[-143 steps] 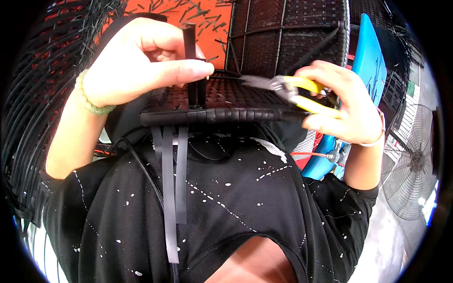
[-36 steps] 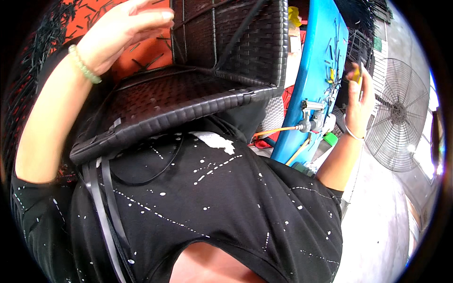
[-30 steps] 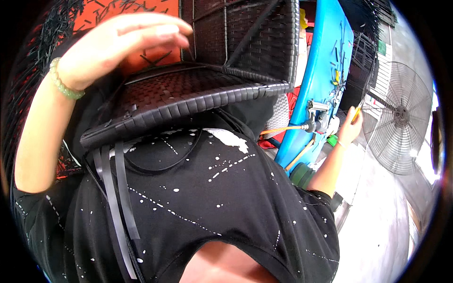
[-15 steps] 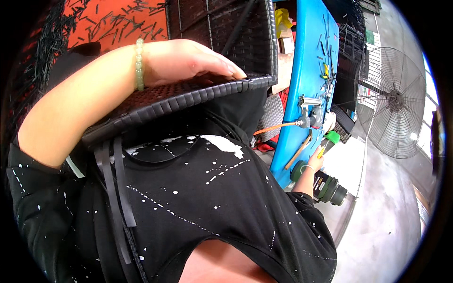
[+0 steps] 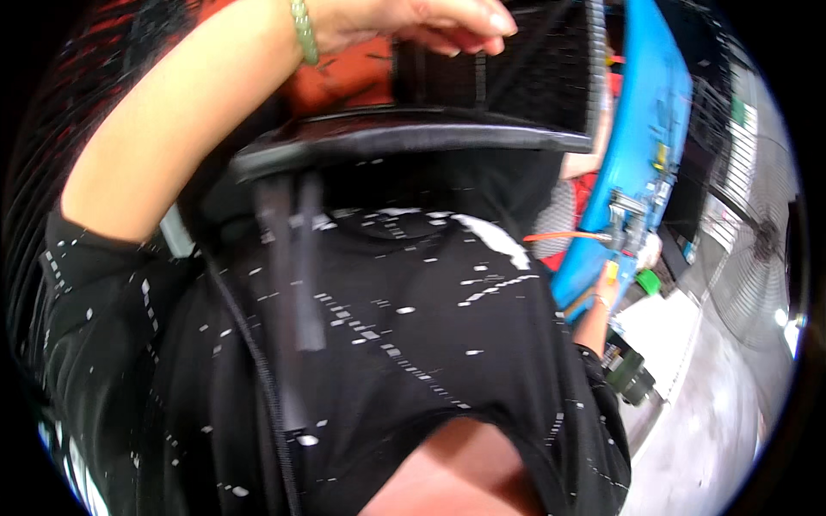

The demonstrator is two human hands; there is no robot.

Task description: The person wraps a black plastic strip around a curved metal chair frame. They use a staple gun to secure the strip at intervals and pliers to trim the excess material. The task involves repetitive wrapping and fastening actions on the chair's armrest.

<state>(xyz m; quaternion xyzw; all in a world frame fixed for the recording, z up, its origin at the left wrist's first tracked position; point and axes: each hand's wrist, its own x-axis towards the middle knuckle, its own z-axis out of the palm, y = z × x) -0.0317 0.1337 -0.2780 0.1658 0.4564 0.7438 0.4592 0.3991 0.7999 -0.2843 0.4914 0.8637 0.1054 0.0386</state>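
Left hand (image 5: pixel 417 19), partly cut off by top edge, hangs above black woven piece (image 5: pixel 413 136) — fingers loosely apart. Right hand (image 5: pixel 605 290), small and blurred beside blue surface (image 5: pixel 635 129), meets yellow tool handle (image 5: pixel 612 273) — whether fingers clamp it, cannot tell. Strips (image 5: pixel 311 284) hanging below woven piece blurred.

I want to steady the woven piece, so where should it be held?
Probably by the near rim of the woven piece, coming from the wearer's side: it faces the wearer as a long, bar-like edge that fingers could wrap. Right of the hanging strips seems better, since they crowd the stretch toward its left end.
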